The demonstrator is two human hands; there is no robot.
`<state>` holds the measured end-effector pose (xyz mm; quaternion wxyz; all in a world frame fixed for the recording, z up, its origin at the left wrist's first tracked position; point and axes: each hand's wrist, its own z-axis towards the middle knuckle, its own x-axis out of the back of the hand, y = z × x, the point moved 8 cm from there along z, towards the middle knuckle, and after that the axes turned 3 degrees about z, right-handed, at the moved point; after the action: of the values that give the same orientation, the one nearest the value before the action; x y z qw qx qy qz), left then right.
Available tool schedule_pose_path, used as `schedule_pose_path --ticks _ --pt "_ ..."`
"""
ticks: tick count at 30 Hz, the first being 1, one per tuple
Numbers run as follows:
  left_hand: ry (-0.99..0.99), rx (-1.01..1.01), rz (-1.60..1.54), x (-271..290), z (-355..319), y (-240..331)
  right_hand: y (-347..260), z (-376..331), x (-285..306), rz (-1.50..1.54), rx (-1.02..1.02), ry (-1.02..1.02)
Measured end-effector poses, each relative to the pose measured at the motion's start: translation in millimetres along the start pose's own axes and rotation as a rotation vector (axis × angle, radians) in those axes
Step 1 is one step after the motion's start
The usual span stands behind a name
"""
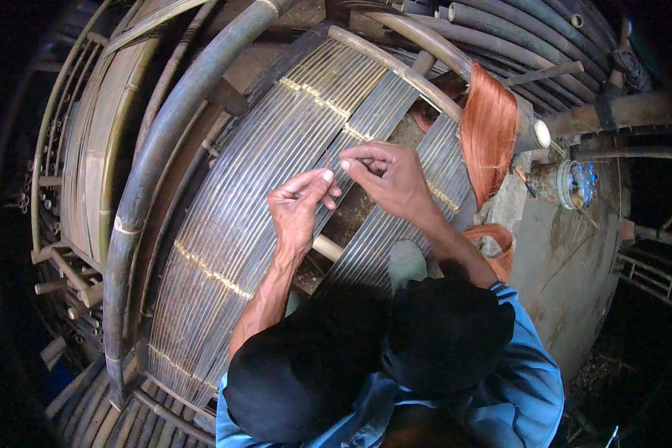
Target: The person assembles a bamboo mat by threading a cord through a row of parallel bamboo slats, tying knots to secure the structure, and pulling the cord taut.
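Observation:
Over a long panel of thin bamboo slats (239,179), both of my hands meet, fingertips close together. My left hand (299,205) pinches thumb against forefinger. Just right of it, my right hand (392,179) is also closed in a pinch, its fingers bent toward the left hand. A faint thin strand seems to show between them, but what they hold is too small to make out. Pale lashings (213,270) cross the slats in rows. A gap in the slats lies under my hands. Draped over the bamboo frame to the right is a bundle of orange-brown fibre (488,134).
A thick curved bamboo pole (157,160) runs along the left, with another slatted panel (101,149) beyond it. Dark bamboo poles (530,37) are stacked at the far right. A clear bucket (565,185) with plastic bottles stands on the concrete floor (545,276).

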<state>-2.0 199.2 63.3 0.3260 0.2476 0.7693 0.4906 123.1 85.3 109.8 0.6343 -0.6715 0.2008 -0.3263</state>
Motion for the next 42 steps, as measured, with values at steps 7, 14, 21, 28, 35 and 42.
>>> schedule_pose_path --ticks 7,14,21,28,35,42 --pt "-0.034 -0.005 0.118 -2 -9 -4 18 -6 -14 0.236 -0.092 -0.045" --pt "-0.045 0.026 0.139 -5 -11 -8 27 -7 -11 0.240 -0.095 -0.071" --pt "-0.053 0.012 0.157 -5 -12 -8 29 -7 -9 0.199 -0.128 -0.018" --pt "-0.075 0.033 0.104 -5 -10 -16 31 -7 -3 0.170 -0.119 0.007" --pt "-0.031 0.003 0.089 -3 -3 -3 -10 0 33 0.176 -0.056 -0.014" --pt "-0.100 -0.121 0.117 -17 22 76 -89 23 88 -0.108 0.070 -0.083"
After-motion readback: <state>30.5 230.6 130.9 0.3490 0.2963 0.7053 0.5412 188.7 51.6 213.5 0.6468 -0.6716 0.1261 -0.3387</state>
